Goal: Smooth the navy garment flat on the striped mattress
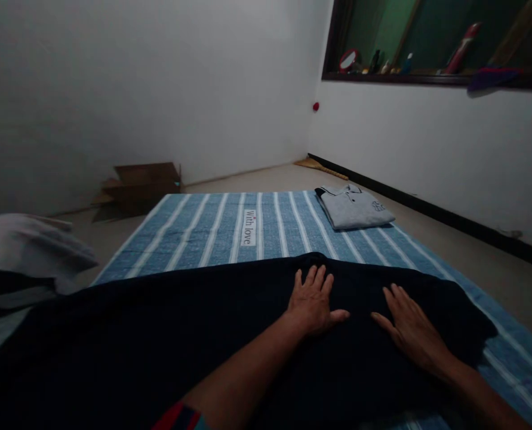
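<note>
A dark navy garment (158, 340) lies spread across the near part of a blue and white striped cloth (194, 230). I cannot make out what kind of garment it is. My left hand (311, 301) rests flat on it near its far edge, fingers spread. To the right, my right hand (409, 325) also lies palm down on the dark fabric, its fingers stretched out and the thumb apart. Neither hand grips anything. Beyond them, a folded grey polo shirt (355, 209) with a dark-edged collar sits at the far right corner of the striped cloth.
At the left is a heap of pale and dark clothes (24, 257). An open cardboard box (143, 185) stands on the floor by the wall. A broom (322, 166) lies in the far corner. Bottles and a round mirror (348, 61) line the window sill (409, 77).
</note>
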`<state>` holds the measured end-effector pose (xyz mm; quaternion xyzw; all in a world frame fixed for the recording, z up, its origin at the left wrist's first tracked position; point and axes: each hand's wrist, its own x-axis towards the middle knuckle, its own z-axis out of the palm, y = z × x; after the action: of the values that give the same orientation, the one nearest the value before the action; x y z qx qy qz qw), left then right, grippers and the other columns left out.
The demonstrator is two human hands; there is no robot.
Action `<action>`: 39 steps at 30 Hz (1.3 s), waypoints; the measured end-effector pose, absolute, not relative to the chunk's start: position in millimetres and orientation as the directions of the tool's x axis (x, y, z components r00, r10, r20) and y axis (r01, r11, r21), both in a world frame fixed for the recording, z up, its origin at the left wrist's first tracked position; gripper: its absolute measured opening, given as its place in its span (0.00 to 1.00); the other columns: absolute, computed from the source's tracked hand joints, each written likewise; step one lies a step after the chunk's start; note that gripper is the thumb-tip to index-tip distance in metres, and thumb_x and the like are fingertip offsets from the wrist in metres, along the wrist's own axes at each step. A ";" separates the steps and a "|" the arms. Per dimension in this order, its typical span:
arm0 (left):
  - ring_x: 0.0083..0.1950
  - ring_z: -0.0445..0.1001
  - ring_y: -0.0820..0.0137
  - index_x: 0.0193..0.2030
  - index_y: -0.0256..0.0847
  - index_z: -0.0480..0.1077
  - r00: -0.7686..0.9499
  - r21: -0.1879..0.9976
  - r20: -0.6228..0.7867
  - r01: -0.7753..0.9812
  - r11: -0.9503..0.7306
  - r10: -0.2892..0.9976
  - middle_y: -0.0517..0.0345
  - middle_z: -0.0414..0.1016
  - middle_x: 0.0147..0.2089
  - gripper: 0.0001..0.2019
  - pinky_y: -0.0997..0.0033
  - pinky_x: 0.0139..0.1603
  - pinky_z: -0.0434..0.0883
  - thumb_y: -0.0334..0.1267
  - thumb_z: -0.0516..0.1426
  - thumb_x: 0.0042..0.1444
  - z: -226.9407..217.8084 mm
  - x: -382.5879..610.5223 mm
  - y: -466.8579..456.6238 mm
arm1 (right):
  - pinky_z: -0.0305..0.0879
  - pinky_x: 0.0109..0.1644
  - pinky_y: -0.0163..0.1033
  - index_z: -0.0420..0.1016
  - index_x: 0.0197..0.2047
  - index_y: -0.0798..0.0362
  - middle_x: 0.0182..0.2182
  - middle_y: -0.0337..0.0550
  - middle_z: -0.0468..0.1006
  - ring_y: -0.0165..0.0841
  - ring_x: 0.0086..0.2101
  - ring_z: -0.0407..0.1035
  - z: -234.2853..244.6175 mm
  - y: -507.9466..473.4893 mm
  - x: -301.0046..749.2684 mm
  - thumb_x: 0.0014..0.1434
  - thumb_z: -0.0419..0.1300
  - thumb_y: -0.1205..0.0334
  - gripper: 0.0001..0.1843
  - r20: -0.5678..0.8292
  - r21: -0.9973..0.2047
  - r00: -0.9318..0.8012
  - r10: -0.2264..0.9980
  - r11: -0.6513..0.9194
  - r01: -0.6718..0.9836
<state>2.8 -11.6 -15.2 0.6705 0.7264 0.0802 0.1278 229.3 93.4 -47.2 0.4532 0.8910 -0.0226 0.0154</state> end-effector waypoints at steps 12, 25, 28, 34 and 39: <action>0.72 0.32 0.52 0.70 0.32 0.42 -0.011 0.403 -0.070 0.914 0.038 0.997 0.40 0.36 0.73 0.42 0.38 0.66 0.35 0.62 0.41 0.58 -13.9 6.1 -21.7 | 0.48 0.66 0.45 0.57 0.65 0.61 0.65 0.53 0.56 0.40 0.64 0.49 -23.1 85.6 120.8 0.64 0.36 0.46 0.36 0.028 -0.411 -0.765 0.644 0.705 0.578; 0.72 0.33 0.55 0.68 0.27 0.46 -0.211 0.292 -0.061 0.931 0.219 0.976 0.38 0.37 0.72 0.43 0.50 0.69 0.38 0.63 0.39 0.59 -2.8 -38.7 -92.5 | 0.41 0.67 0.51 0.52 0.67 0.62 0.67 0.56 0.46 0.43 0.66 0.38 -61.8 75.3 121.7 0.61 0.40 0.41 0.40 0.022 -0.126 -0.821 0.571 0.816 0.564; 0.73 0.32 0.57 0.69 0.29 0.44 -0.316 0.270 -0.098 0.904 0.331 0.944 0.41 0.35 0.73 0.44 0.51 0.69 0.38 0.65 0.37 0.58 -2.8 -49.4 -110.8 | 0.40 0.67 0.51 0.51 0.67 0.60 0.68 0.55 0.46 0.42 0.66 0.37 -59.3 74.3 120.9 0.61 0.38 0.40 0.40 0.018 -0.142 -0.817 0.576 0.810 0.569; 0.73 0.31 0.58 0.69 0.32 0.44 -0.373 0.246 -0.132 0.885 0.395 0.918 0.43 0.35 0.73 0.43 0.47 0.69 0.39 0.65 0.36 0.58 -4.2 -48.5 -119.7 | 0.40 0.67 0.50 0.51 0.67 0.60 0.68 0.54 0.46 0.42 0.66 0.38 -55.4 72.2 122.3 0.61 0.39 0.41 0.40 -0.012 -0.130 -0.811 0.586 0.803 0.582; 0.73 0.35 0.61 0.67 0.35 0.52 -0.285 0.187 -0.009 0.941 0.282 0.958 0.46 0.40 0.73 0.34 0.52 0.69 0.39 0.57 0.41 0.62 -6.3 -43.5 -120.4 | 0.41 0.67 0.50 0.51 0.67 0.61 0.67 0.55 0.48 0.43 0.66 0.40 -55.8 72.8 121.5 0.62 0.39 0.42 0.39 -0.008 -0.087 -0.816 0.578 0.813 0.576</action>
<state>-43.5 -120.4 -6.3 0.5949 0.7983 0.0728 0.0596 121.5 72.8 -55.8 0.3030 0.9520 -0.0425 -0.0093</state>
